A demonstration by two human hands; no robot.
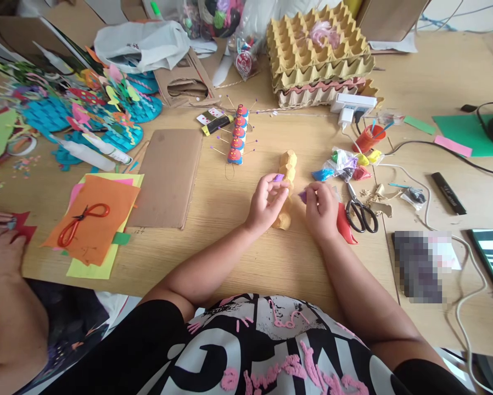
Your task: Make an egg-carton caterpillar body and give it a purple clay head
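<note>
My left hand (267, 203) is closed, with a bit of purple modelling clay (278, 178) at its fingers. My right hand (323, 209) pinches another purple piece (303, 196), partly hidden by the fingers; whether it is clay or its wrapper is unclear. Both hands are held a little apart over the table. Below and behind my left hand lies a yellow strip of egg-carton cups (288, 160), its middle covered by the fingers. Farther back stands a finished-looking strip of red and blue cups (238, 134) with faces and purple-tipped sticks. Scissors (359, 211) lie beside my right hand.
Bagged clay (345, 162), a red cup (369, 138) and a power strip (353, 102) are at right, with stacked egg trays (320, 60) behind. At left are cardboard (168, 175), orange paper (102, 230), glue bottles (85, 153) and another person's hands (1, 241). A phone (491, 263) lies far right.
</note>
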